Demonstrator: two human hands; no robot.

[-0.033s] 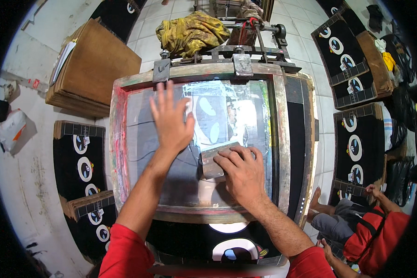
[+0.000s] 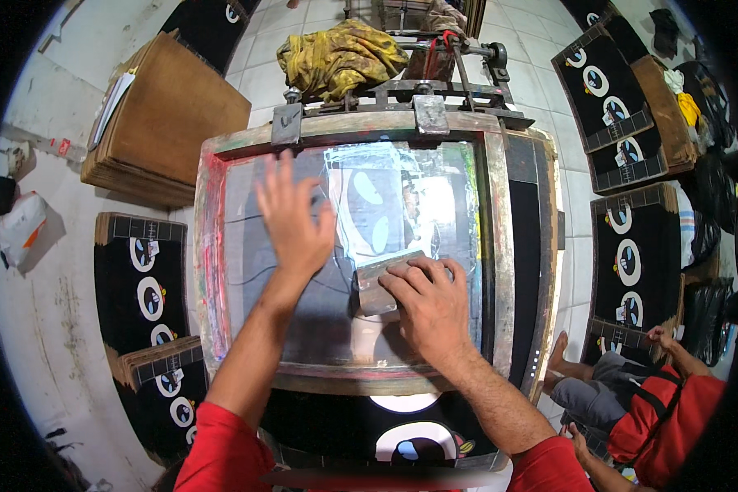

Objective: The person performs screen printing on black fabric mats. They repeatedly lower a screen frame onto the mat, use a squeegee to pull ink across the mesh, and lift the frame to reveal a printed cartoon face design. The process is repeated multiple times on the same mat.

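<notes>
A silk-screen frame [image 2: 495, 246] with worn, paint-stained wooden sides lies in front of me. Its mesh [image 2: 291, 328] shows a pale blue-white design [image 2: 367, 205] with oval shapes. My right hand [image 2: 430, 307] is closed over the right part of a squeegee [image 2: 375, 297], whose edge rests on the mesh just below the design. To the left of the design, my left hand [image 2: 293, 225] is spread over the mesh, slightly blurred and holding nothing. I cannot tell whether it touches the mesh. Two metal clamps [image 2: 287, 123] grip the frame's far edge.
A yellow stained cloth [image 2: 340, 57] hangs on the metal hinge bar behind the frame. Brown boards [image 2: 176, 115] are stacked at the far left. Black printed panels [image 2: 143, 279] lie on both sides. Another person in red [image 2: 664, 410] sits at the lower right.
My left hand has shifted slightly left, away from the design, its fingers still spread. The right hand and squeegee have stayed in place.
</notes>
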